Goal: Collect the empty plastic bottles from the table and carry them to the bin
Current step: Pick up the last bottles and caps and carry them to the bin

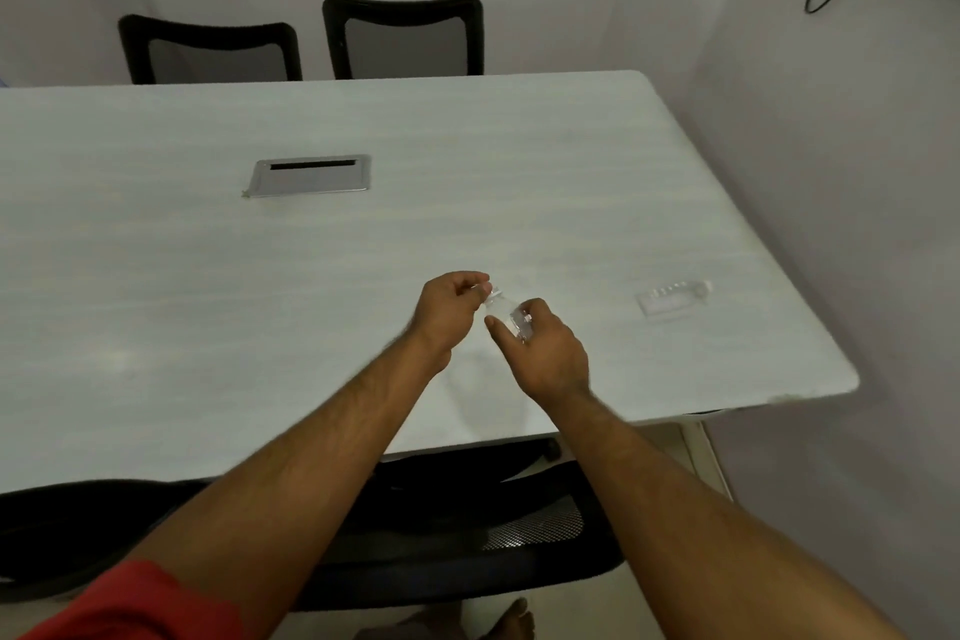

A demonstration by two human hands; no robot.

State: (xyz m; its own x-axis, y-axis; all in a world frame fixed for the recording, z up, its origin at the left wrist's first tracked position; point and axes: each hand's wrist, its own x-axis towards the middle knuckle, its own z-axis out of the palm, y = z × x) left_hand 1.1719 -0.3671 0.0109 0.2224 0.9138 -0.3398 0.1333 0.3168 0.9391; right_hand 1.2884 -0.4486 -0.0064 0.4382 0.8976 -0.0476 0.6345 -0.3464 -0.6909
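A small clear plastic bottle (503, 309) is held between both hands above the near part of the white table (208, 276). My right hand (545, 353) wraps its body from the right. My left hand (447, 314) pinches its neck or cap end with the fingertips. Most of the bottle is hidden by the fingers. A second clear plastic bottle (674, 297) lies on its side on the table, to the right of my hands, near the table's right edge. No bin is in view.
A metal cable hatch (310, 175) is set into the table's middle. Two black chairs (402, 36) stand at the far side, another black chair (467, 525) just below my arms. A wall (831, 172) runs close along the table's right end.
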